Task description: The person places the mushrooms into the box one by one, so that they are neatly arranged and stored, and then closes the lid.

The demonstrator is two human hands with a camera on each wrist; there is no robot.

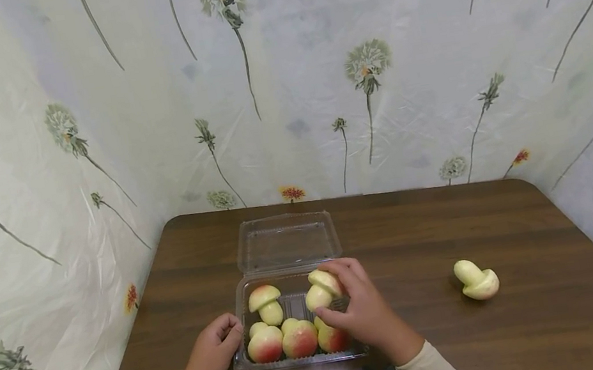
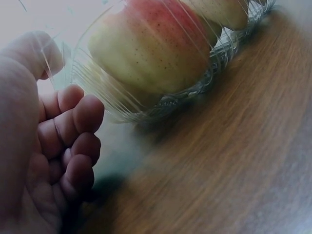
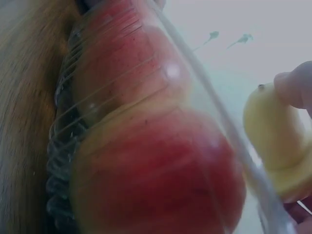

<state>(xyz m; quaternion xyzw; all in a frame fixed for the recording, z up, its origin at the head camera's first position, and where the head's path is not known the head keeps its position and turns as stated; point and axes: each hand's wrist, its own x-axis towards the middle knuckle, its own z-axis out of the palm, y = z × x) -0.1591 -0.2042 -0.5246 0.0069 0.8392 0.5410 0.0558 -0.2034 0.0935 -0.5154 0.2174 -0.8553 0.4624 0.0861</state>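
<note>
Mushrooms fill the clear box near the front edge of the worktop. Its left wall is touched by the left hand, whose fingers are curled and hold nothing. One mushroom is gripped over the box by the right hand. Another mushroom is seen lying well apart at the right.

Table: clamshell box, loose mushroom

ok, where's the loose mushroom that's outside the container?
Head view: loose mushroom lies on its side on the table, right of the clear container and the right hand.
</note>
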